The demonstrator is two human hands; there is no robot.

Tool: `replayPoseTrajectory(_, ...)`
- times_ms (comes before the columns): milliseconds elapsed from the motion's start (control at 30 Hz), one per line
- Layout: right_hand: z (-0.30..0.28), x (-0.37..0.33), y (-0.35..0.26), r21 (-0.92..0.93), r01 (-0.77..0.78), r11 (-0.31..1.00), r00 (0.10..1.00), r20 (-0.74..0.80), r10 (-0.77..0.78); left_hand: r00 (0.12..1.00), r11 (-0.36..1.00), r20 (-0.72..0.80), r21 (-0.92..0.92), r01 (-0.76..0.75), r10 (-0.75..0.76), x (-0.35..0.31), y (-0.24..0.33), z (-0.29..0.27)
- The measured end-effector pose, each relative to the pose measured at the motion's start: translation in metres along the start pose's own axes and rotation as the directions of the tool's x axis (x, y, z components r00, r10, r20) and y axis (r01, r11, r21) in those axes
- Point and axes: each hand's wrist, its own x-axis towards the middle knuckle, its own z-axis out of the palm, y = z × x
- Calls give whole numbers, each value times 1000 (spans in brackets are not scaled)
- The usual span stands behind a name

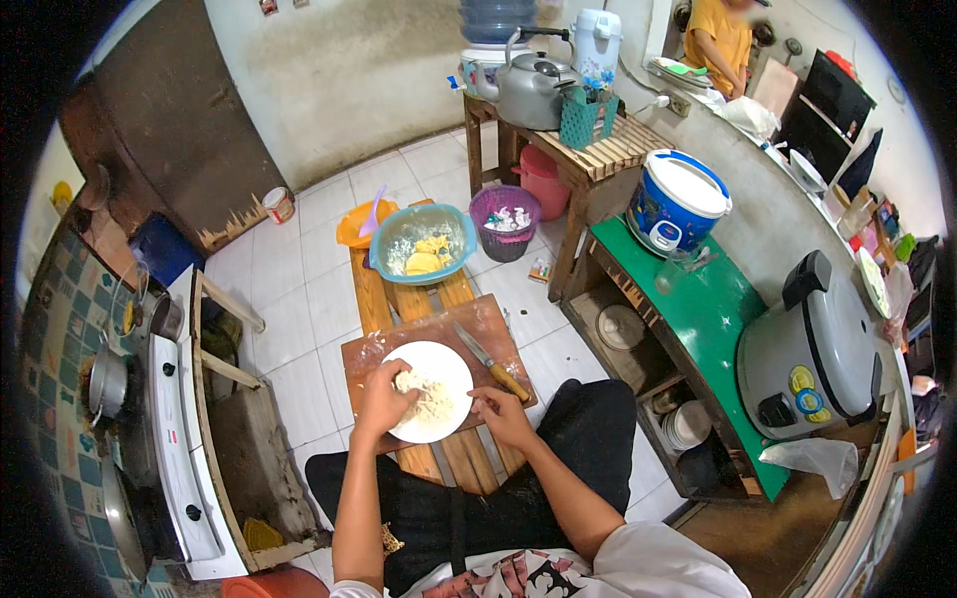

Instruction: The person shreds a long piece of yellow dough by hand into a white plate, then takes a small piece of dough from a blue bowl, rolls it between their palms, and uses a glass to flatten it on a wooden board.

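Note:
A white plate (454, 371) rests on a reddish-brown cutting board (498, 317) in front of me. Pale crumbly food (433, 401) lies in its middle. My left hand (383, 399) reaches over the plate's left side, with its fingers curled in at the crumbs. At the right rim, my right hand (504, 419) holds the plate's edge between thumb and fingers. A knife (490, 363) with a wooden handle lies on the board, its handle just beyond my right hand. Beyond the board is a blue bowl (376, 254), dusted white inside, holding yellow pieces (427, 257).
The board sits on a slatted wooden bench (461, 460). An orange container (351, 227) with a purple spoon and a purple basket (490, 225) flank the bowl. A stove (181, 448) stands left; a green-topped shelf (688, 299) with rice cookers stands right. Another person (720, 45) is far right.

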Motion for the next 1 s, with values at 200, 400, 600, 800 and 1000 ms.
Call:
replayPoseTrajectory(200,-5,-3,-5,26,-22,999,999,27,21,994,993,-92,101,-53,62,0,45,-27)
replayPoseTrajectory(400,1,-3,6,21,37,999,999,6,-37,976,984,-169,134,-113,136,-7,15,-19)
replayPoseTrajectory(600,-2,-3,-15,18,-59,998,998,0,59,987,996,-160,-83,16,-29,-9,24,-32)
replayPoseTrajectory(800,-10,-2,2,3,36,999,996,-80,-36,993,999,-113,33,-30,34,-4,12,3)
replayPoseTrajectory(1000,6,-5,-7,-81,147,986,974,-160,-159,965,940,261,332,-79,-11,-21,-27,55)
